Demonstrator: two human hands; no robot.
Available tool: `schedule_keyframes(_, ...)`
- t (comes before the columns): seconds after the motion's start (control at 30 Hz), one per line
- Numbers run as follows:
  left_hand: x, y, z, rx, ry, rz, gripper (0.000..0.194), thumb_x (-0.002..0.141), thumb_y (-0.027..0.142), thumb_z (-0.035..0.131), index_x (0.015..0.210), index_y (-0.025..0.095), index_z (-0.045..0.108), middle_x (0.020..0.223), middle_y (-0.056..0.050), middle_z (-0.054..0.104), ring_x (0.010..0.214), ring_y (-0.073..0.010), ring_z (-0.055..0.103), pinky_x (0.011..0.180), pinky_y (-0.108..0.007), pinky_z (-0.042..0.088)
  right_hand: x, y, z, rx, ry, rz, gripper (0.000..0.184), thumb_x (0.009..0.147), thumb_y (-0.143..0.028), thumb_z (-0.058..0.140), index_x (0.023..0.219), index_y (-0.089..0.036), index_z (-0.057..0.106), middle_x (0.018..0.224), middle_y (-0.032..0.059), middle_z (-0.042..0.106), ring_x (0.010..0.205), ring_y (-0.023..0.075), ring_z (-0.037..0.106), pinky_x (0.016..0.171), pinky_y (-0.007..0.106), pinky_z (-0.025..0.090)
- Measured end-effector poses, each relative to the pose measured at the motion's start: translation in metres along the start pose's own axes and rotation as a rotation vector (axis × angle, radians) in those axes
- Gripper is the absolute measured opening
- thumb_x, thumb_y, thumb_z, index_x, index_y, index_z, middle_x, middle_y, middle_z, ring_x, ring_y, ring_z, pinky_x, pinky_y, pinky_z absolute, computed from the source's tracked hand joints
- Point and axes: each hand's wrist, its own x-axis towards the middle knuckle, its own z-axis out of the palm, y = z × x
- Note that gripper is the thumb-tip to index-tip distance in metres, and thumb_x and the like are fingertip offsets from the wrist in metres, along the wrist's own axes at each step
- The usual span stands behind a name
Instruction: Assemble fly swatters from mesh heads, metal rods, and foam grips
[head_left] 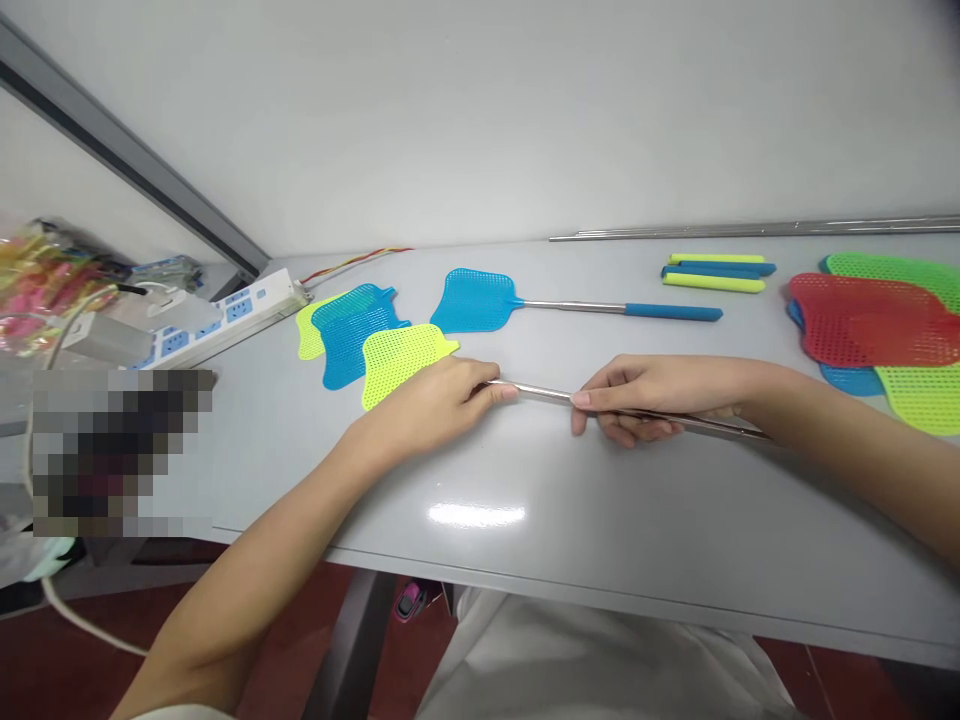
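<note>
A thin metal rod (pixel 544 392) runs roughly level over the grey table, held between my two hands. My left hand (pixel 450 393) pinches its left end between thumb and fingers. Around its middle, the thumb and fingers of my right hand (pixel 637 395) are closed; the rod's right part passes under my right wrist. Partly beneath my left hand lies a yellow fly swatter head (pixel 397 358), next to a blue swatter head (pixel 352 325) and another yellow one (pixel 309 335). Behind my hands rests a whole fly swatter (pixel 480 300) with blue head, metal rod and blue handle.
Yellow and blue handle sleeves (pixel 716 282) lie at the back right. Several metal rods (pixel 765 231) line the wall. Red, green, blue and yellow swatter heads (pixel 870 320) are piled at right. A power strip (pixel 225 318) with plugs sits at left, near bagged colourful items (pixel 52 290).
</note>
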Motion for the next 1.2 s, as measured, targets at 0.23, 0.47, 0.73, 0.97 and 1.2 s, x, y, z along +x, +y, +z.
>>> schedule_keyframes(0.23,-0.0003,-0.0009,-0.0021,0.021,0.0,-0.011,0.04,0.09,0.044,0.029,0.06,0.018,0.037,0.057,0.001,0.044,0.055,-0.0131,0.041,0.05,-0.026,0.026,-0.0002,0.0023,-0.0017,0.011,0.009,-0.068,0.039,0.083,-0.048,0.047,0.087,-0.011,0.059,0.055,-0.001,0.054,0.038,0.0036,0.034,0.042,0.021,0.029)
schedule_keyframes(0.47,0.0019,-0.0025,-0.0026,0.058,0.009,0.008,0.039,0.09,0.041,0.03,0.06,0.018,0.038,0.057,0.0,0.045,0.054,-0.0132,0.042,0.051,-0.026,0.028,0.0002,0.0041,-0.0027,0.023,0.008,-0.079,0.036,0.087,-0.044,0.044,0.083,-0.012,0.059,0.051,-0.003,0.049,0.037,0.0034,0.032,0.041,0.021,0.026)
schedule_keyframes(0.73,0.0045,-0.0036,0.0005,0.09,0.036,0.048,0.036,0.09,0.037,0.03,0.061,0.018,0.039,0.058,0.0,0.046,0.057,-0.0138,0.043,0.053,-0.026,0.029,0.0042,0.0065,0.0001,0.072,0.041,-0.064,0.033,0.087,-0.043,0.045,0.081,-0.012,0.057,0.046,-0.0059,0.045,0.033,0.0019,0.027,0.036,0.019,0.021)
schedule_keyframes(0.97,0.0057,-0.0029,0.0007,0.087,0.042,0.062,0.036,0.091,0.037,0.03,0.063,0.018,0.04,0.061,-0.001,0.046,0.06,-0.0142,0.044,0.054,-0.026,0.029,0.0044,0.0049,0.001,0.074,0.057,-0.067,0.033,0.086,-0.043,0.046,0.081,-0.012,0.057,0.046,-0.005,0.046,0.033,0.0022,0.027,0.034,0.017,0.02)
schedule_keyframes(1.2,0.0064,-0.0024,0.0011,0.091,0.048,0.049,0.036,0.091,0.038,0.028,0.065,0.018,0.041,0.061,-0.001,0.047,0.061,-0.0146,0.045,0.054,-0.026,0.029,0.0042,0.0061,0.001,0.071,0.071,-0.061,0.036,0.084,-0.047,0.048,0.081,-0.013,0.058,0.048,-0.004,0.047,0.033,0.0021,0.028,0.033,0.016,0.02)
